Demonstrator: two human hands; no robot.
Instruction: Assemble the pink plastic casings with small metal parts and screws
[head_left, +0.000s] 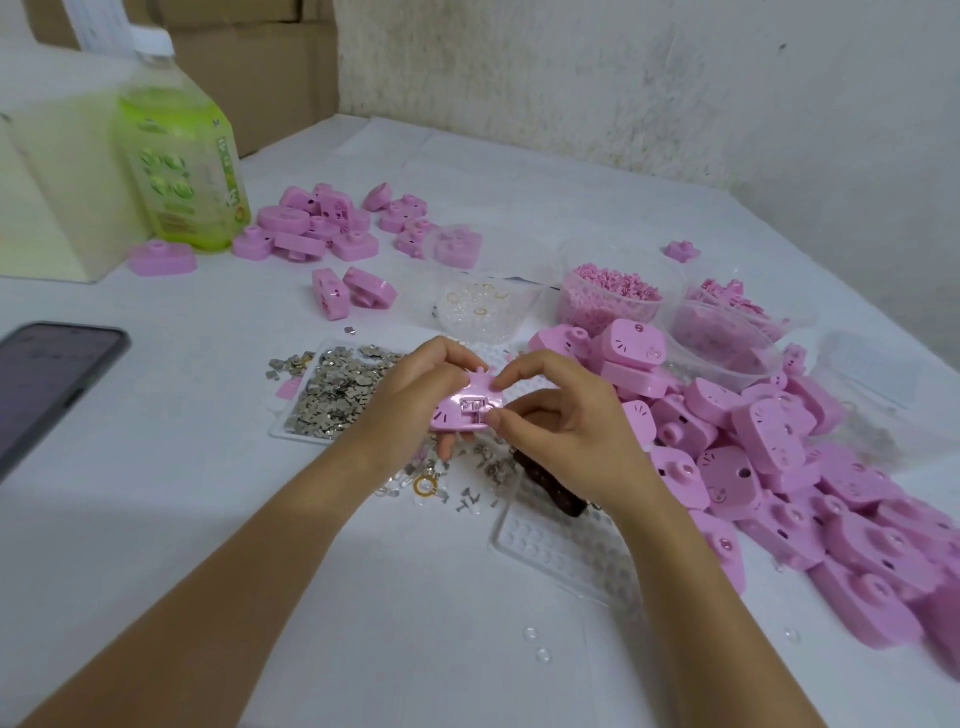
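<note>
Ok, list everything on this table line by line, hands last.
held casing: one, pink, centre foreground
casing heap: many, pink, right side
bottle: one, green, far left
far casings: many, pink, beside the bottle
metal parts: many, silver, clear tray left of the held casing
pellet tub: one, clear with small pink pieces, behind the casing heap
phone: one, dark, left edge
blister tray: one, clear, near side of the held casing
left hand: grips the held casing
right hand: pinches the held casing

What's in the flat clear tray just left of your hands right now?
A loose heap of small silver metal pieces fills the tray, a few spilled past its far-left corner. The left hand covers the tray's right side, so that part is hidden.
</note>
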